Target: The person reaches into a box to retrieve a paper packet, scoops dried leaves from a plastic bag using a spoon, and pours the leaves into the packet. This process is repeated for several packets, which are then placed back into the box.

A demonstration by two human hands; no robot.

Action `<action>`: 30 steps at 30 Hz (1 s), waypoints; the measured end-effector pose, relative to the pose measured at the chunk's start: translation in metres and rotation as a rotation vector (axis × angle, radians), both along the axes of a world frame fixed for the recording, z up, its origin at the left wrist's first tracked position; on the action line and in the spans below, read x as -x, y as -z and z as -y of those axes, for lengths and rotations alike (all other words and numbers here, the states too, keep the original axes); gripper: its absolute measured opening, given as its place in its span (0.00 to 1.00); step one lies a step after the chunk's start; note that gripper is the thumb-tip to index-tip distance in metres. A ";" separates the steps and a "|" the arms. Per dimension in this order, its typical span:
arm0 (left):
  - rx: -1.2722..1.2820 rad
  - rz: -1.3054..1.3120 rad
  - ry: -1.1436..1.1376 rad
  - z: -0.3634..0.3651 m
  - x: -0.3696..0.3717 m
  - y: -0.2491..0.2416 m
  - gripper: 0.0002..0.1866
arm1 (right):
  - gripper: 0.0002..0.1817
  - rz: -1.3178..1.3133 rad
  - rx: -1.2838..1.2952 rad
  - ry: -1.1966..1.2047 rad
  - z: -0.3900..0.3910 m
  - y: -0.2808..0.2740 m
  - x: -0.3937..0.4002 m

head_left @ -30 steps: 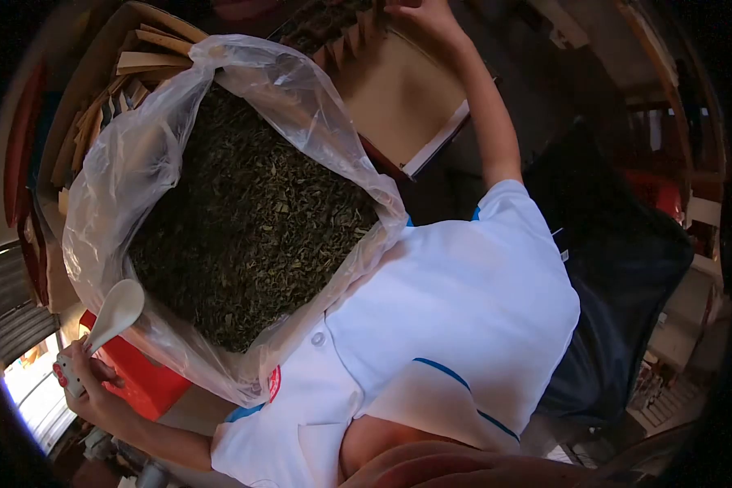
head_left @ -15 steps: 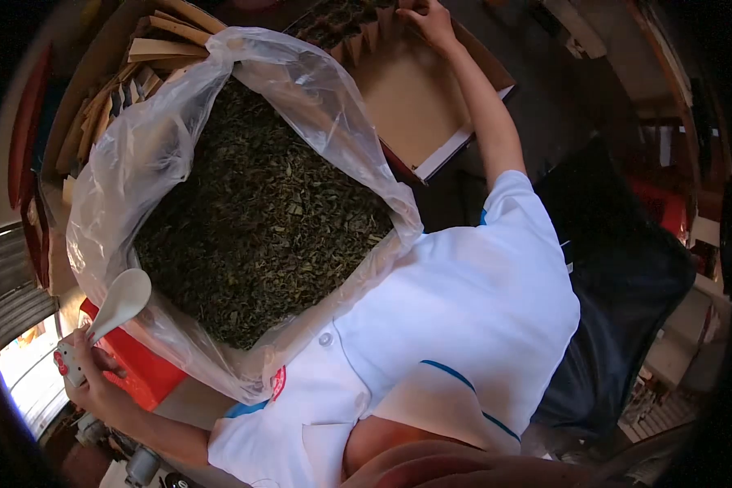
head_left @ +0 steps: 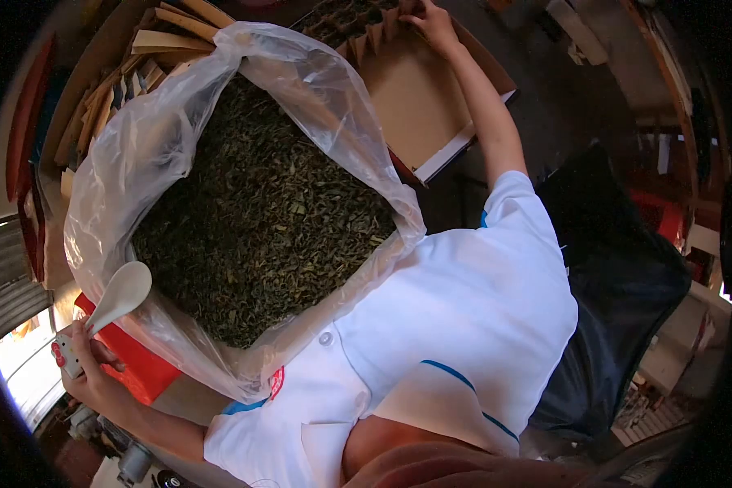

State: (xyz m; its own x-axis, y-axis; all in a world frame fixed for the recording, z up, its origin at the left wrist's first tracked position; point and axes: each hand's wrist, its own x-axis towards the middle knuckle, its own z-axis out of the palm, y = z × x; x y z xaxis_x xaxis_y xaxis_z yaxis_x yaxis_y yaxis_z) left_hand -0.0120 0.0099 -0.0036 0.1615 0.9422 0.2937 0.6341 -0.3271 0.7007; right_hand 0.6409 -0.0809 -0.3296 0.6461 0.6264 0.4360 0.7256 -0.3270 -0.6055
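My left hand [head_left: 96,366] is closed around the handle of a white spoon [head_left: 124,291], which has a red bow-like decoration at its handle end. The spoon's bowl overlaps the near left edge of a clear plastic bag [head_left: 130,167] and looks bare. Dried, dark green leaves [head_left: 260,220] fill the opened bag. Far off at the top, my right hand [head_left: 437,31] pinches the edge of folded brown paper [head_left: 390,20] in a shallow cardboard box [head_left: 423,106]. The paper stands in a zigzag row, with dark leafy stuff behind it.
A carton of brown card pieces [head_left: 167,45] stands behind the bag at upper left. Red material [head_left: 142,366] shows below the spoon. A black cushion-like thing [head_left: 602,325] lies at right. Metal parts [head_left: 134,464] sit at lower left.
The view has shifted slightly. My left hand with the spoon sits marginally lower and further left; my right hand stays at the brown paper.
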 end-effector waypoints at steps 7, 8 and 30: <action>0.001 -0.015 -0.033 0.005 0.000 -0.002 0.13 | 0.20 0.104 0.155 -0.053 0.006 -0.027 0.016; 0.007 -0.027 -0.040 0.004 0.002 -0.002 0.13 | 0.19 0.076 0.160 -0.056 0.004 -0.031 0.018; 0.054 -0.015 -0.099 0.009 0.010 0.001 0.14 | 0.28 0.301 0.477 0.006 0.005 -0.023 -0.009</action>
State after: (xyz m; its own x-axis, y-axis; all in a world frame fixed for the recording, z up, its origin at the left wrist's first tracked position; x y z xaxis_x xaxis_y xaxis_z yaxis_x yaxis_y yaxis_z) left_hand -0.0218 0.0012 -0.0050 0.0710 0.9681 0.2401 0.6721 -0.2243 0.7057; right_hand 0.6499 -0.0861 -0.3070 0.5411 0.7960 0.2714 0.8408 -0.5184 -0.1560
